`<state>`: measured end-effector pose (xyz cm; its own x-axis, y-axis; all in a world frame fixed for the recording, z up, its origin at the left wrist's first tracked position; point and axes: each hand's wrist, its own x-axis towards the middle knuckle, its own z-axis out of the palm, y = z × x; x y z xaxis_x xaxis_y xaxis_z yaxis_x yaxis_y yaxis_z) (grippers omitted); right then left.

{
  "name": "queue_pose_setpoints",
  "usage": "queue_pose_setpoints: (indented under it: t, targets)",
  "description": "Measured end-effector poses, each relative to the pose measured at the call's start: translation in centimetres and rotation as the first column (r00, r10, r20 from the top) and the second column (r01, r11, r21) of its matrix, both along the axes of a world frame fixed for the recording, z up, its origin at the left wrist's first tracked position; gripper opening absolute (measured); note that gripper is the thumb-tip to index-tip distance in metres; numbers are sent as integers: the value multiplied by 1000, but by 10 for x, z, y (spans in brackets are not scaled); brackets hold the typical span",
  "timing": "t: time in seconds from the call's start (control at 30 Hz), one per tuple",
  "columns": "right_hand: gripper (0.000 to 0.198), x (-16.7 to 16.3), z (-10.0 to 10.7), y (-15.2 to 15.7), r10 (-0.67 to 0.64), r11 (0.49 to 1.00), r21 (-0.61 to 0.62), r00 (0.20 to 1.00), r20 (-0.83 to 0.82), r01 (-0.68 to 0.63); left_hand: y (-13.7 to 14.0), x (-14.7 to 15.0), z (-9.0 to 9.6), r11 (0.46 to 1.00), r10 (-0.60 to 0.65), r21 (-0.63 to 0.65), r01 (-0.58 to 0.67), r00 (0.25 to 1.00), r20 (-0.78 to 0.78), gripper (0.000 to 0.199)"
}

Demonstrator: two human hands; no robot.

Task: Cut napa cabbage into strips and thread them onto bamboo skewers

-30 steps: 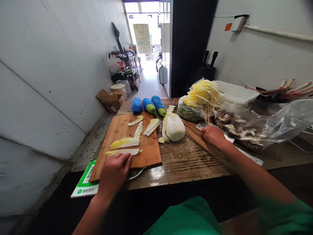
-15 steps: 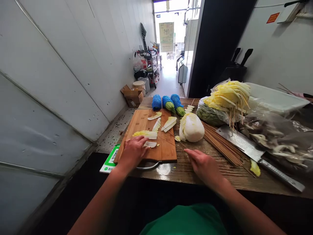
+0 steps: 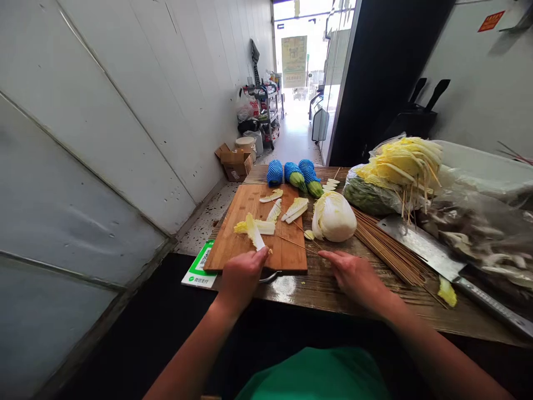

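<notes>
My left hand (image 3: 241, 278) pinches the white end of a cabbage leaf piece (image 3: 255, 234) at the near edge of the wooden cutting board (image 3: 222, 247). The leaf's yellow tip points away from me. My right hand (image 3: 356, 278) is closed on a thin bamboo skewer (image 3: 293, 243) that reaches left over the board; a second thin stick runs close to it, and I cannot tell whether it is held too. Another cabbage piece (image 3: 266, 226) lies behind the leaf, with more cut pieces (image 3: 296, 209) farther back. A napa cabbage head (image 3: 335, 218) sits right of the board.
Behind the board lie zucchini in blue foam nets (image 3: 308, 175). To the right are a bundle of skewers (image 3: 387, 250), a cleaver (image 3: 433, 250), skewered cabbage leaves (image 3: 406, 161) on a bag, and bagged mushrooms (image 3: 478, 233). A green-and-white QR card (image 3: 200, 266) sticks out at the board's left.
My left hand has picked up a cabbage piece from the board and drawn it nearer, tilting its leafy end away. My right hand stays by the cabbage head with the skewer. The view has shifted slightly.
</notes>
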<state>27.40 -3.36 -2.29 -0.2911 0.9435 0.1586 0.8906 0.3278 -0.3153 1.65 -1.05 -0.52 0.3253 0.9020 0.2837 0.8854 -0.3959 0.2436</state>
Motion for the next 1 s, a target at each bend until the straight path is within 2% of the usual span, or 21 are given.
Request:
queue_pose_setpoints:
  t: [0.07, 0.1, 0.2, 0.3, 0.4, 0.5, 0.6, 0.7, 0.83, 1.0]
  targets:
    - [38, 0, -2, 0, 37, 999, -13, 999, 1, -37, -19, -8, -5, 999, 48, -10, -47, 960, 276, 27]
    - [33, -1, -4, 1, 51, 999, -15, 999, -2, -51, -28, -11, -7, 994, 105, -67, -85, 902, 418, 27]
    - [23, -8, -9, 5, 58, 998, 6, 998, -7, -57, -44, -13, -13, 928, 359, -339, -154, 609, 707, 30]
    - [25, -15, -13, 8, 59, 997, 54, 998, 6, -59, -45, -11, -14, 873, 484, -477, -105, 318, 816, 36]
    - [30, -17, -11, 2, 52, 988, 147, 998, -36, -46, -39, -11, -12, 825, 559, -562, 59, 58, 827, 43]
    - [35, -22, -10, -17, 106, 970, 231, 987, -124, -75, -35, -11, -7, 753, 652, -619, 222, -129, 747, 28]
    - [37, -34, -14, -39, 216, 947, 269, 968, -126, -176, -35, -8, -3, 723, 690, -635, 273, -231, 686, 11]
    - [36, -45, -20, -51, 239, 926, 326, 964, -119, -190, -35, -3, -1, 707, 707, -655, 267, -286, 647, 8]
    - [37, -48, -22, -52, 198, 933, 329, 972, -123, -149, -35, 2, -1, 669, 743, -683, 294, -280, 608, 7]
    - [39, -41, -21, -52, 167, 924, 344, 986, 24, -165, -37, 8, 1, 661, 750, -690, 295, -219, 624, 6]
